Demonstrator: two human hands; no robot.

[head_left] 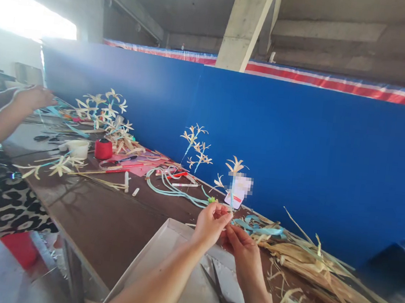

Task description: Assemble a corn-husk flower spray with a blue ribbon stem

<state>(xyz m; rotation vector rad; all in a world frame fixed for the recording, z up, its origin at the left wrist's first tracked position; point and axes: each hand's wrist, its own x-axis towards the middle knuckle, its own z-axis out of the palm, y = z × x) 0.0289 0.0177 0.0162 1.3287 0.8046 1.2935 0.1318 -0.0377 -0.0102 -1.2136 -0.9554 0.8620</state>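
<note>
My left hand (211, 224) and my right hand (244, 250) meet over the brown table (108, 223), fingers pinched together on the thin stem of a small straw flower (236, 166) that stands up between them. The flower has pale yellow petals and a light blue stem. A white tag (236, 193) hangs just behind it. Both hands hover above a white tray (162, 258).
Scissors (223, 298) lie on the tray under my wrists. Dried husks (320, 270) pile up at the right. Finished straw flowers (102, 107), a red spool (103, 149), a white cup (78, 148) and blue strips (173, 189) lie further left. Another person's arm (7, 111) reaches over the far left. A blue wall (297, 147) backs the table.
</note>
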